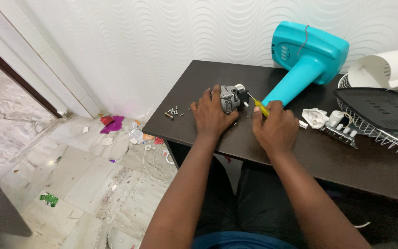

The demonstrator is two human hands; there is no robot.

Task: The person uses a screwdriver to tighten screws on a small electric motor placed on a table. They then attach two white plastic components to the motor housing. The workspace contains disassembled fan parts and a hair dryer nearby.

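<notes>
The grey fan motor [230,98] is sitting on the dark surface [346,157], the left hand [212,115] clasping it while the right hand [275,125] is gripping a yellow screwdriver [259,105] — its tip at the housing. A screw-driving step, seemingly; the tip needs keeping seated — loose screws [173,112] lying just left.

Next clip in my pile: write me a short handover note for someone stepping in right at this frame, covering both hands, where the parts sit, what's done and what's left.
Left hand grips the small grey motor on the dark table, holding it steady.
Right hand holds a yellow screwdriver, tip at the motor's side.
Loose screws lie left of the motor.
The teal fan stand lies tipped behind; a white switch block, wire guard and white housing sit to the right.
Done: fan taken apart, motor out.
Left: work at the motor; whether screws go in or out cannot be told.
</notes>
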